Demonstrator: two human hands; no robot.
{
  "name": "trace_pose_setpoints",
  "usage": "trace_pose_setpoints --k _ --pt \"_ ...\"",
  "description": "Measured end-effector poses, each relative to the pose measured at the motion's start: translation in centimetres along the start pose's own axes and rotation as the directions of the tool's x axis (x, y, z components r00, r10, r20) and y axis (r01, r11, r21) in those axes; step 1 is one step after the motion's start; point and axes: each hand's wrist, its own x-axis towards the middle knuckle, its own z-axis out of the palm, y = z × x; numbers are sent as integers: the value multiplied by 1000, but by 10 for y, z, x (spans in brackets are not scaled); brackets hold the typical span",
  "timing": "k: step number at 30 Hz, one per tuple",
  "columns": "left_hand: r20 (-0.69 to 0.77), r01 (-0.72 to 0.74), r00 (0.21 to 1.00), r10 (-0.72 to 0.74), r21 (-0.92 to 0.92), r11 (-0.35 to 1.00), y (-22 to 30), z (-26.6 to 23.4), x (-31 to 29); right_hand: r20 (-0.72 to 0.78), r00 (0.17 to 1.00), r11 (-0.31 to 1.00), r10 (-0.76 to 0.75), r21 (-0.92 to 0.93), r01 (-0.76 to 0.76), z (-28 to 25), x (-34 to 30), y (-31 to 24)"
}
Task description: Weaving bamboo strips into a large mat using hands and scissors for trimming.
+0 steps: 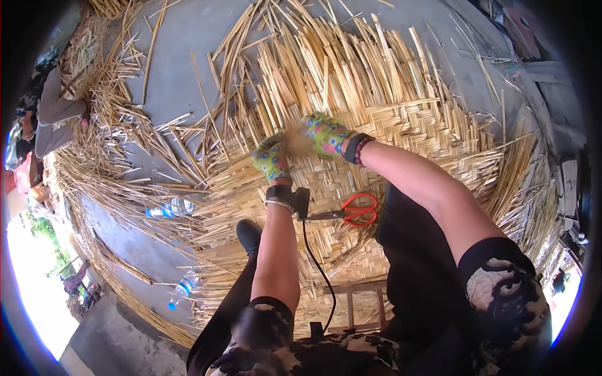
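A large mat of split reeds lies before me, woven in a zigzag pattern. Loose reed ends stick out from its far edge. Both my hands wear green flowered gloves and work close together at that edge. My left hand is curled low against the reeds. Just to its right, my right hand has its fingers bent over the weave. A blurred patch between them hides the fingertips, so what they grip cannot be made out. Scissors with orange handles rest on the mat, nearer to me.
Two clear plastic bottles with blue labels, one and another, lie at the left. Piles of loose reeds cover the grey floor there. A person's legs show at the far left. A black cable runs from my left wrist.
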Motion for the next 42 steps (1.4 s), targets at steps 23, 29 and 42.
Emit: trace_pose_setpoints --k 23,29,42 --pt "863 -908 420 282 404 116 46 202 -59 114 540 -133 834 991 -3 -85 -149 133" --pt "798 -843 503 332 369 390 66 191 -68 -208 658 606 723 648 -461 -99 -121 160" --pt "504 -545 810 298 463 699 63 195 -69 -358 732 744 580 -131 -655 -115 -92 163"
